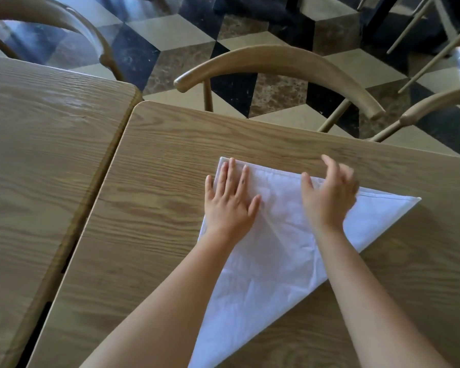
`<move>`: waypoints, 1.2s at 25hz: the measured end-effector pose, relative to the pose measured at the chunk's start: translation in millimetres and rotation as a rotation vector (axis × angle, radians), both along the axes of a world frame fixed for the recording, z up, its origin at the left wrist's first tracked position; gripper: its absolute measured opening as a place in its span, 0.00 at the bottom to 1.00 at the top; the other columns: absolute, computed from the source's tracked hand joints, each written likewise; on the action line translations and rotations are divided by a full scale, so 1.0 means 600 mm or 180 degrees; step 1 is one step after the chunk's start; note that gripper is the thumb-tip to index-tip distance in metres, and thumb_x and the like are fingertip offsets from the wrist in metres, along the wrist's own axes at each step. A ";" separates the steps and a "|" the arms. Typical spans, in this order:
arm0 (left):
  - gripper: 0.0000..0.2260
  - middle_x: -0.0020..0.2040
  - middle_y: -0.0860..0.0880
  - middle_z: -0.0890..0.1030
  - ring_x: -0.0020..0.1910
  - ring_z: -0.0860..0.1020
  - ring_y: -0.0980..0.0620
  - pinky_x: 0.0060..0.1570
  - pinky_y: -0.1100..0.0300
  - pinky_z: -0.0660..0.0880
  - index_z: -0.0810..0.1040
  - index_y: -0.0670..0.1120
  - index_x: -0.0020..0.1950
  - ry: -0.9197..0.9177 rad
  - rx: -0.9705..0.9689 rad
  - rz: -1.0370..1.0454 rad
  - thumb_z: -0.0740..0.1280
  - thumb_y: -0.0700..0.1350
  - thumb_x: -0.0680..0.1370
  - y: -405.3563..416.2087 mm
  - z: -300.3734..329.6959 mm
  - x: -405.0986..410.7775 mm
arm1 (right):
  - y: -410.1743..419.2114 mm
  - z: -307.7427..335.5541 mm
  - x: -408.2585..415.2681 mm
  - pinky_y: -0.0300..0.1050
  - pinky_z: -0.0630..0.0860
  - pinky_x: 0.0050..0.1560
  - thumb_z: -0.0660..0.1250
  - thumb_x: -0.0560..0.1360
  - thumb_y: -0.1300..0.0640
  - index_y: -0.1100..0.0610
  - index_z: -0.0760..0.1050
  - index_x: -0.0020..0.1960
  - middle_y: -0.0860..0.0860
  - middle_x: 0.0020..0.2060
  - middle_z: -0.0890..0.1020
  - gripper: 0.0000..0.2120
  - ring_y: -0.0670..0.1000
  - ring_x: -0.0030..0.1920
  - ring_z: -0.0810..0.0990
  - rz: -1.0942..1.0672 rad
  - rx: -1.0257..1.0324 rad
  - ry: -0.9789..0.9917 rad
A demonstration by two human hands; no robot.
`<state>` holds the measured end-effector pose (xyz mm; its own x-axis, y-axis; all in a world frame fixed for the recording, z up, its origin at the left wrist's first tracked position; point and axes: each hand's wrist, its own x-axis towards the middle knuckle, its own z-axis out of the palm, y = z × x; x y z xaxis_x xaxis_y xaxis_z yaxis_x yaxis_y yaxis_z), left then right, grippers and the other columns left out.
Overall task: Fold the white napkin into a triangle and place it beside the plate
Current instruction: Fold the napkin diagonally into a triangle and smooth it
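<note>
- A patterned floor (pixel 250 35) of black, cream and brown marbled tiles is filling the top of the view, beyond the furniture.
- A wooden table (pixel 157 221) with a rounded corner is taking up most of the lower frame; a second wooden table (pixel 37 155) is sitting just beside it on the left, a narrow dark gap running between the two.
- Curved-back wooden chairs are standing at the far edges — one chair (pixel 276 62) is tucked against the near table, another chair (pixel 51 17) is showing behind the left table, and a third chair (pixel 436 107) is entering at the right edge.
- The white napkin (pixel 271 261) is lying flat on the near table, already in a triangle: one corner is pointing to the far left, one to the right, and the third is running out of view at the bottom edge. Its cloth is looking lightly creased.
- The left hand (pixel 229 203) is pressing palm down on the napkin's far-left corner, fingers spread and flat, gripping nothing.
- The right hand (pixel 329 195) is hovering over the napkin's far edge, fingers loosely curled and blurred — not closed around anything, though I cannot tell whether the fingertips are touching the cloth.
</note>
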<state>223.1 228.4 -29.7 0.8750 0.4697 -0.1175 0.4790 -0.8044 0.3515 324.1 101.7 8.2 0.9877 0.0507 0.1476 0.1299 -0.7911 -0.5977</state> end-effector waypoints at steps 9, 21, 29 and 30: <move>0.32 0.78 0.45 0.45 0.76 0.42 0.51 0.73 0.46 0.41 0.47 0.52 0.76 0.0044 0.0301 -0.0041 0.52 0.62 0.76 -0.002 0.001 -0.003 | -0.222 -0.012 0.041 0.42 0.63 0.30 0.67 0.62 0.50 0.54 0.67 0.34 0.56 0.34 0.72 0.11 0.53 0.37 0.68 -0.1787 0.1364 0.1451; 0.31 0.78 0.44 0.44 0.76 0.42 0.51 0.72 0.48 0.36 0.47 0.50 0.76 0.0036 0.0516 -0.0256 0.52 0.60 0.77 0.005 0.002 -0.002 | -0.256 0.014 0.095 0.30 0.57 0.17 0.70 0.69 0.60 0.55 0.70 0.32 0.49 0.29 0.71 0.11 0.46 0.24 0.62 -0.1923 0.2066 0.2143; 0.31 0.78 0.44 0.45 0.76 0.43 0.50 0.70 0.40 0.39 0.49 0.58 0.75 0.0032 0.0484 -0.0698 0.51 0.66 0.74 -0.073 -0.002 0.004 | -0.321 0.036 0.008 0.44 0.76 0.34 0.58 0.77 0.66 0.56 0.68 0.39 0.55 0.42 0.78 0.10 0.52 0.44 0.80 -0.2167 0.2896 0.1833; 0.32 0.78 0.44 0.46 0.76 0.45 0.49 0.70 0.39 0.40 0.50 0.58 0.75 0.0005 0.0533 -0.0897 0.52 0.67 0.74 -0.073 0.000 0.001 | -0.336 0.035 -0.021 0.44 0.77 0.34 0.58 0.77 0.66 0.57 0.68 0.40 0.55 0.43 0.79 0.09 0.52 0.43 0.80 -0.2250 0.2942 0.1820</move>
<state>223.4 184.5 -30.0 0.9732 0.2220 -0.0604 0.2297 -0.9520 0.2025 311.4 -99.9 29.2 0.6927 -0.3982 -0.6014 -0.5976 0.1499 -0.7876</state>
